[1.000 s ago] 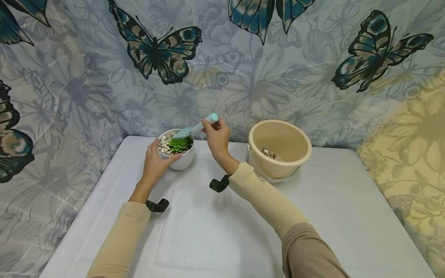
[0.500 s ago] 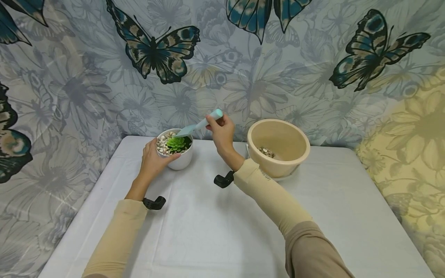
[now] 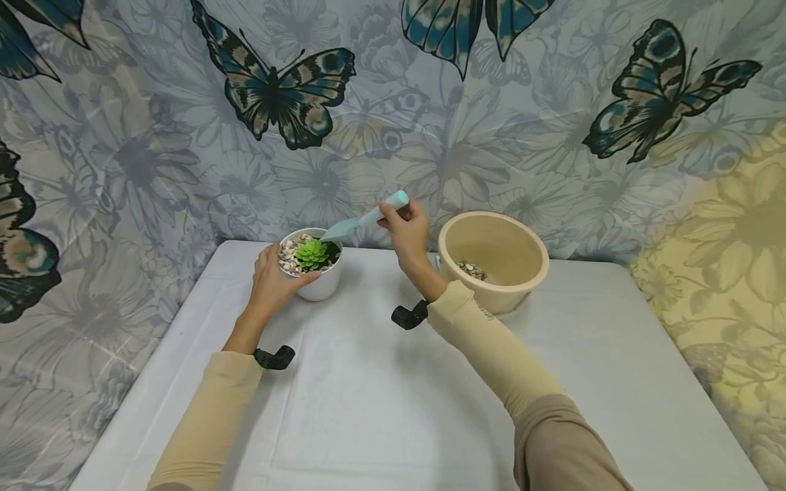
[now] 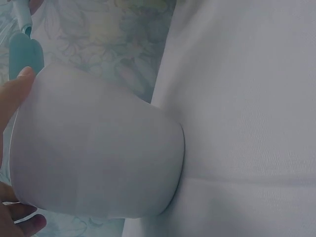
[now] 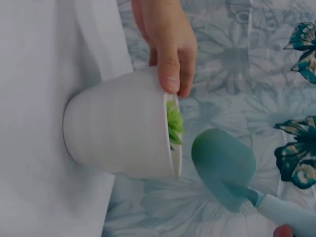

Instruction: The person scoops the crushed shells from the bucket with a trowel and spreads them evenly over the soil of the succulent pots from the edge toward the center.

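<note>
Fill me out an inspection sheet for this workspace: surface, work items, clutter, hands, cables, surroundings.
Surface: white cloth, with light creases.
Work items: white pot, upright, with a green succulent and pale pebbles; blue trowel, its blade apart from that pot; beige pot, with a small patch of gravel inside.
Clutter: nothing seen.
Hands: left hand grips the white pot near its rim; right hand holds the trowel by its handle.
Cables: nothing seen.
Surroundings: backdrop printed with butterflies and flowers.
</note>
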`<move>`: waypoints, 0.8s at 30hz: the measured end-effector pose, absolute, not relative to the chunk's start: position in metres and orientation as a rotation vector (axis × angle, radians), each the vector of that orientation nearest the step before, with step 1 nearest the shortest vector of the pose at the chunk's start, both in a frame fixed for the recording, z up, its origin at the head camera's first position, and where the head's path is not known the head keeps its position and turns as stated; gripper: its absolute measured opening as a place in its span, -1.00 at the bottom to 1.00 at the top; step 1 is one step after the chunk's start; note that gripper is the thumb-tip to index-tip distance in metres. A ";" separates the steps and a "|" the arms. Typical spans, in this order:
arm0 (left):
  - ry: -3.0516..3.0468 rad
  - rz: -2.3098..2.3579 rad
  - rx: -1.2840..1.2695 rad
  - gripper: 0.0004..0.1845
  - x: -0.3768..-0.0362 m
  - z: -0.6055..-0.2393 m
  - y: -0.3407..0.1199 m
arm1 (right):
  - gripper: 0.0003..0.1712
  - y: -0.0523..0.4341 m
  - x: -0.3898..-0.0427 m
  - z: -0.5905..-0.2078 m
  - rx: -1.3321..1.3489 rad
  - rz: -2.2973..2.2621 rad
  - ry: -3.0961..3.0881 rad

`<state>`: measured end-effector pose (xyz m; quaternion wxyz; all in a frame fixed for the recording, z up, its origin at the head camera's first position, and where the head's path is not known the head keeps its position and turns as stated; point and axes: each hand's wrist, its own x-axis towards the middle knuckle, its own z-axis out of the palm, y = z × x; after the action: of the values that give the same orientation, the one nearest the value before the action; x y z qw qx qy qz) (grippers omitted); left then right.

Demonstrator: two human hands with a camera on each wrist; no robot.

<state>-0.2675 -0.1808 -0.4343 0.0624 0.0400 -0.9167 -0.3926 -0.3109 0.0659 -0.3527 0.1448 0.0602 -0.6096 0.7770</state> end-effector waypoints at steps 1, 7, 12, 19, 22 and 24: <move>-2.771 -1.185 0.119 0.25 -0.267 -0.434 -0.181 | -0.87 0.067 -0.311 -0.352 0.174 2.250 -1.749; -2.757 -1.199 0.107 0.27 -0.269 -0.429 -0.180 | -0.93 0.078 -0.316 -0.346 0.164 2.268 -1.756; -2.738 -1.189 0.074 0.25 -0.271 -0.421 -0.177 | -0.93 0.088 -0.316 -0.343 0.172 2.264 -1.772; -2.736 -1.170 0.048 0.19 -0.271 -0.413 -0.172 | -0.95 0.109 -0.317 -0.342 0.228 2.267 -1.736; -2.732 -1.189 0.034 0.19 -0.271 -0.409 -0.168 | -0.96 0.118 -0.317 -0.340 0.238 2.269 -1.709; -2.737 -1.194 0.023 0.19 -0.270 -0.406 -0.165 | -0.95 0.124 -0.316 -0.339 0.229 2.281 -1.689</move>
<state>-0.2699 -0.1647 -0.4060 0.0775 0.0078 -0.9138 -0.3986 -0.3159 0.1236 -0.3392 0.1464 0.0797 -0.5869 0.7924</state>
